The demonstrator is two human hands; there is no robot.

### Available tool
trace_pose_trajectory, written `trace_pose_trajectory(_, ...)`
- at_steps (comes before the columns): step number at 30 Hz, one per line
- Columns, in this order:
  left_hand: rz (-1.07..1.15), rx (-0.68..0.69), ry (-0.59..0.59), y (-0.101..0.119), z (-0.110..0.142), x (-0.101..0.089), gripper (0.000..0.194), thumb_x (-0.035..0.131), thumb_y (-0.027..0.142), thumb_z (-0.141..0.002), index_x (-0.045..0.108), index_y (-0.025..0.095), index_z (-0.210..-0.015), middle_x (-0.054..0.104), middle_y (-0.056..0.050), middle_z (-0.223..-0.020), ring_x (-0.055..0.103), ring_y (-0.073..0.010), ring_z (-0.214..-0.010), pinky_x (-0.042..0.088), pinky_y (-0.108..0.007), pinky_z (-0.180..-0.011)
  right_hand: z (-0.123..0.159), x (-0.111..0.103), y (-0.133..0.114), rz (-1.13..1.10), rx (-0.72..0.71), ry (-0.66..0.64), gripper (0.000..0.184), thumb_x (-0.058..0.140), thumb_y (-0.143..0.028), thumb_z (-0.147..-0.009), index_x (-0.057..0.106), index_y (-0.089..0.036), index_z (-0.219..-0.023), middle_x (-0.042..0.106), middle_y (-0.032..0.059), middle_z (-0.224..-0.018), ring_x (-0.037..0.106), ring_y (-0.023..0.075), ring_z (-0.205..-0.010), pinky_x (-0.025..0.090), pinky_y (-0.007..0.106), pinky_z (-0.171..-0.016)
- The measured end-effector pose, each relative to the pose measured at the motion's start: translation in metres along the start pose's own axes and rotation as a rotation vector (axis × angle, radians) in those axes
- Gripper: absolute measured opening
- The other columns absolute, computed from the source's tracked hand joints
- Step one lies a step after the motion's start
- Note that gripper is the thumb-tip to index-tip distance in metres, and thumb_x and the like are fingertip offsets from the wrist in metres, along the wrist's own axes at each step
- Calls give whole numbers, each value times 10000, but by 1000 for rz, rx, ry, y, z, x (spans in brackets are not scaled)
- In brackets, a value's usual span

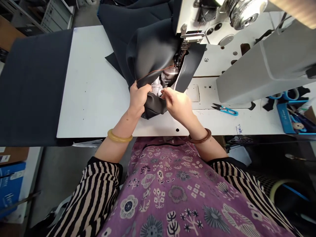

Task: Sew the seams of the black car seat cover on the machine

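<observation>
A large piece of black leather-like material lies bunched on the white sewing table, partly beneath the head of a sewing machine. My left hand is closed on a fold of it, thumb on top. Close to its right, my right hand pinches the material's edge, where a pale inner side shows between both hands. An orange thread runs from near the needle toward my left hand. The presser foot sits just beyond my fingers; whether it touches the material I cannot tell.
Blue thread snips lie to the right on the tabletop. A blue box of tools stands at the right edge, near black scraps. Dark material covers the left end. The grey machine body rises at right.
</observation>
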State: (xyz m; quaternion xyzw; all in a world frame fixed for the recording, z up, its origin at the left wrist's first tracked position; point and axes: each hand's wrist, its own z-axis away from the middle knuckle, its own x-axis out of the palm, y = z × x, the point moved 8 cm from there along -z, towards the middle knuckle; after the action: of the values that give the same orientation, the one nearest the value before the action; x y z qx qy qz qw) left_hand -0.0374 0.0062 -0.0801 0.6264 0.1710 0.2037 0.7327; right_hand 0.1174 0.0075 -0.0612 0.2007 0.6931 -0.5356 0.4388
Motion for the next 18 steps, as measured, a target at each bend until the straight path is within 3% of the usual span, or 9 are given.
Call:
trace_pose_trajectory(9,198,-118,-173,-15,-7,7,180,713,140,-583,656,212,-737,673,30,-737,616,-130,-695,521,-281,-721,0,11,2,-82,-42,71,339,334,-178,-953,620,-209,-1131,663,57,-1112,614,225,-1041,438,303,-753)
trace_pose_trajectory(18,152,-86,-121,-17,-9,3,149,766,176,-635,626,207,-678,654,29,-728,621,-131,-728,512,-270,-760,-1,14,0,-81,-55,86,323,330,-221,-987,608,-216,-1151,646,62,-1145,610,226,-1045,440,304,-754)
